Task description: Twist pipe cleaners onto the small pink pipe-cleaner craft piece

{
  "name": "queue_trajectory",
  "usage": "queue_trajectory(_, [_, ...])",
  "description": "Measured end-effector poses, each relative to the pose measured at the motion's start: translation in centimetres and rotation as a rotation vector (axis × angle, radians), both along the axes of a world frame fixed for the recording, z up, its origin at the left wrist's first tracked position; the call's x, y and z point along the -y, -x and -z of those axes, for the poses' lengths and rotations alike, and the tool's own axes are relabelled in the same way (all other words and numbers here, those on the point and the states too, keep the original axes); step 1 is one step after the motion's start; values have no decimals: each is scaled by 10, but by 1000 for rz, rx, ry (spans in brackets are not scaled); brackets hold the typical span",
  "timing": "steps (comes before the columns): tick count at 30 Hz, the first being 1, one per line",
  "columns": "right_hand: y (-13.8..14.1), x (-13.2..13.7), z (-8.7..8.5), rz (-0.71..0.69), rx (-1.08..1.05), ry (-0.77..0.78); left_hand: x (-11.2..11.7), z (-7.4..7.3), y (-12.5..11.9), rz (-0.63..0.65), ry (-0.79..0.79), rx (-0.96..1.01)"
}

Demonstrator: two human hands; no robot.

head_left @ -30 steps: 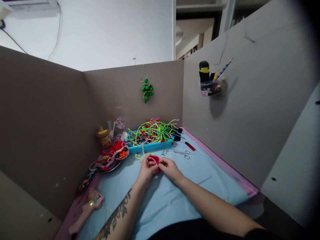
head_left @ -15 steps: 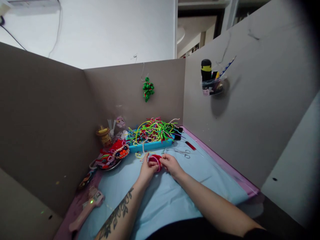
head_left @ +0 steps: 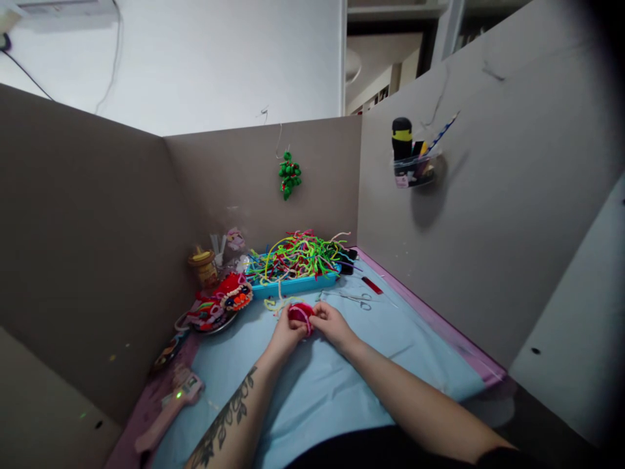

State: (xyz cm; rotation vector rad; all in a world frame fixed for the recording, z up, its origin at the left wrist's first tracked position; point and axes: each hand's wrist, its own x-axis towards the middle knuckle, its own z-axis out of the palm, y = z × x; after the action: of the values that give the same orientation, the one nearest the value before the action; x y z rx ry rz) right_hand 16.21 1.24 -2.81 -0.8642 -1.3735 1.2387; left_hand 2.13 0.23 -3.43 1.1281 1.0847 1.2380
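Observation:
Between my hands is a small rounded red piece with a pink edge (head_left: 301, 313), which looks made of fuzzy pipe cleaners. My left hand (head_left: 284, 333) grips its left side, thumb on the near edge and fingers behind. On the right, the fingertips of my right hand (head_left: 331, 324) pinch the edge. Both hands are closed on it above the blue cloth (head_left: 342, 391). Just beyond them stands a blue tray (head_left: 297, 285) heaped with colourful pipe cleaners (head_left: 310, 255). Short pale-yellow pieces (head_left: 271, 304) lie near my left fingertips.
Scissors (head_left: 359, 299) and a red strip (head_left: 372, 285) lie right of my hands. At left are a plate (head_left: 215, 330) of fuzzy figures, a lidded cup (head_left: 202, 268) and a pink tool with a green light (head_left: 168, 412). Grey panels (head_left: 312, 156) enclose the table; a cup of tools (head_left: 414, 170) hangs right.
The red piece has tilted in my fingers, so more of its red face shows and the pink edge sits differently. My right hand has shifted slightly left and down along it.

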Motion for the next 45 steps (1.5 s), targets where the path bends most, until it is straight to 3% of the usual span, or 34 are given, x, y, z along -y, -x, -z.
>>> queue_trajectory(5, [1,0,2,5,85,-55,-2,-7,1,-80,75,57])
queue_trajectory(16, [2,4,3,40,278,-116,6,-18,-2,-125,-24,138])
queue_trajectory(22, [3,1,9,67,285,-111,9,-25,-5,-112,-128,0])
queue_trajectory(28, [3,2,8,80,328,-119,7,-21,-7,-203,-167,-74])
queue_trajectory(38, [4,3,9,90,321,-118,1,-15,-8,-203,-144,-33])
queue_trajectory(45, [2,0,10,26,195,-49,1,-14,-8,-177,-154,-5])
